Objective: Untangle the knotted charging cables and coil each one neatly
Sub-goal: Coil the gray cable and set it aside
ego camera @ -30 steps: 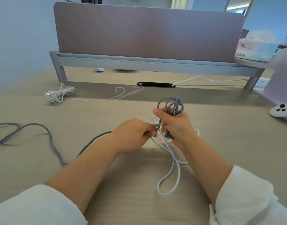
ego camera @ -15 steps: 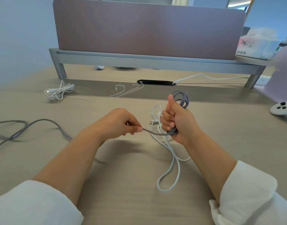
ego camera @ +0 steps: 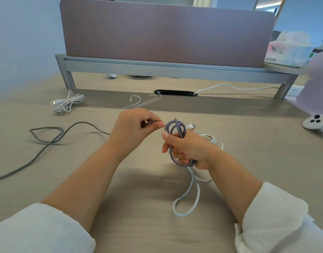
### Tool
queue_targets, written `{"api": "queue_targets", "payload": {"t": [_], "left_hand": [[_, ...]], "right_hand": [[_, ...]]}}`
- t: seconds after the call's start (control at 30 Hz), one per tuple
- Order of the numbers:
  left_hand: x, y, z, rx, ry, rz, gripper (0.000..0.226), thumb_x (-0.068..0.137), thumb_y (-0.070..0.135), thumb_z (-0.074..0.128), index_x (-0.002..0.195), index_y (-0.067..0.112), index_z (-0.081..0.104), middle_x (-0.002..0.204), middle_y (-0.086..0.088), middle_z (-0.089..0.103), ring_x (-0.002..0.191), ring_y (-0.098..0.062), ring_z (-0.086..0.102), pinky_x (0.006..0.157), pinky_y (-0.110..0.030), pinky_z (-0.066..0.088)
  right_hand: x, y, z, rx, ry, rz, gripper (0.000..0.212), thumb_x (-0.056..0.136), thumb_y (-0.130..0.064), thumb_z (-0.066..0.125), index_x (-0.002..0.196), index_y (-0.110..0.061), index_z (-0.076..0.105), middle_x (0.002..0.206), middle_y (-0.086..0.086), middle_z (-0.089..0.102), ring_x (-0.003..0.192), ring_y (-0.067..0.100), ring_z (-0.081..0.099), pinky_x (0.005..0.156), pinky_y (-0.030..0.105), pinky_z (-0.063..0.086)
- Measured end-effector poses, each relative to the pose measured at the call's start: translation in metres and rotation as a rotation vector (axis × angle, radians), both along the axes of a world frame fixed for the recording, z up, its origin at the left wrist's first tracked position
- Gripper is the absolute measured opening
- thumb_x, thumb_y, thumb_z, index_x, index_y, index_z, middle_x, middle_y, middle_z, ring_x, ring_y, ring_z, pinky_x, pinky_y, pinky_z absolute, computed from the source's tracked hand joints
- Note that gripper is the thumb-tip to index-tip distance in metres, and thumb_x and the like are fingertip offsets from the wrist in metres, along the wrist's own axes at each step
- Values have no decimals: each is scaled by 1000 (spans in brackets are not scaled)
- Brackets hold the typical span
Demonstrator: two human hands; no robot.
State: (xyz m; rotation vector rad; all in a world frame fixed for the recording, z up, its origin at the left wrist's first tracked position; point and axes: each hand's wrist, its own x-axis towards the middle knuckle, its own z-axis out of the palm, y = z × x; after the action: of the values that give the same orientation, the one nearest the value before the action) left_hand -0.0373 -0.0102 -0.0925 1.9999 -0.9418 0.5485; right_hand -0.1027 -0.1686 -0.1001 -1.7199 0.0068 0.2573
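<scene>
My right hand point(ego camera: 189, 151) grips a small coil of grey braided cable point(ego camera: 176, 128), its loops sticking up above the thumb and curving out below the palm. My left hand point(ego camera: 131, 128) pinches the free run of that same grey cable just left of the coil's top. The rest of the grey cable point(ego camera: 47, 141) trails off across the desk to the left edge. A loose white cable point(ego camera: 190, 198) lies under and behind my right hand, with a long loop toward me.
A bundled white cable point(ego camera: 66, 104) lies at the back left. Thin white cable ends point(ego camera: 144, 101) sit near a black desk grommet point(ego camera: 175, 92). A white controller point(ego camera: 314, 122) rests at the right edge. A grey shelf with a mauve divider point(ego camera: 166, 33) spans the back.
My left hand has swung from low beside the right hand, out to the left, then up to the coil's top, laying another turn of grey cable on. The trailing cable has shifted.
</scene>
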Motion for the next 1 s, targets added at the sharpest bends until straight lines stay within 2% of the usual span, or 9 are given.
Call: {"api": "queue_targets", "payload": {"t": [0.1, 0.17, 0.23, 0.37, 0.53, 0.63, 0.77, 0.87, 1.0], "left_hand": [[0, 0, -1, -15, 16, -22, 14, 73, 30, 68, 78, 17, 74, 68, 16, 63, 64, -3, 55, 59, -10, 38], [0, 0, -1, -49, 37, -49, 10, 74, 27, 70, 79, 19, 73, 68, 18, 62, 58, 0, 51, 56, -10, 37], [-1, -1, -2, -62, 49, -69, 7, 75, 25, 71, 80, 21, 73, 68, 19, 62, 57, 1, 51, 56, -10, 36], [-1, -1, -2, -51, 57, -44, 4, 75, 24, 74, 79, 23, 72, 66, 20, 61, 58, 2, 50, 56, -9, 35], [1, 2, 0, -109, 144, 67, 9, 73, 24, 76, 70, 26, 68, 62, 15, 60, 54, 0, 49, 54, -9, 35], [6, 7, 1, -157, 223, 89, 13, 75, 21, 75, 70, 28, 65, 63, 13, 61, 50, -2, 47, 51, -9, 36], [8, 6, -2, -138, 269, 94, 18, 81, 13, 69, 75, 27, 60, 65, 13, 59, 48, 0, 54, 53, -7, 40], [5, 2, -4, -147, 293, 73, 23, 82, 11, 67, 73, 30, 58, 64, 15, 59, 49, 0, 58, 57, -12, 45], [-6, -11, -7, -234, 333, 12, 22, 81, 11, 69, 70, 29, 61, 55, 18, 61, 46, -3, 59, 55, -21, 49]], "right_hand": [[1, 2, -2, -15, -33, -1, 39, 81, -37, 63, 57, -10, 50, 50, 3, 31, 37, 10, 24, 38, 20, 20], [2, 0, -5, 12, -86, -56, 41, 78, -41, 62, 52, -13, 48, 54, 4, 40, 37, 10, 31, 39, 19, 28], [4, -2, -8, 93, -112, -80, 44, 74, -46, 59, 46, -14, 48, 58, 2, 50, 41, 11, 40, 47, 21, 37], [6, -2, -11, 285, -42, -48, 43, 70, -43, 56, 52, -7, 43, 62, 6, 57, 49, 17, 56, 57, 27, 51], [8, -2, -10, 195, -18, -14, 38, 87, -38, 52, 62, -12, 41, 47, -2, 43, 36, 8, 37, 43, 22, 41], [8, -4, -7, 211, 6, -101, 41, 95, -31, 48, 60, -15, 35, 47, -3, 32, 35, 8, 28, 40, 20, 32], [9, -4, -2, 355, -117, -354, 43, 92, -17, 54, 55, -16, 33, 40, -4, 28, 32, 9, 24, 39, 22, 27], [10, -5, -1, 455, -195, -505, 42, 89, -8, 55, 53, -15, 36, 35, -5, 31, 30, 9, 25, 40, 23, 27], [10, -4, -3, 474, -147, -474, 45, 90, -16, 55, 51, -17, 33, 37, -4, 27, 31, 10, 25, 41, 23, 27]]}}
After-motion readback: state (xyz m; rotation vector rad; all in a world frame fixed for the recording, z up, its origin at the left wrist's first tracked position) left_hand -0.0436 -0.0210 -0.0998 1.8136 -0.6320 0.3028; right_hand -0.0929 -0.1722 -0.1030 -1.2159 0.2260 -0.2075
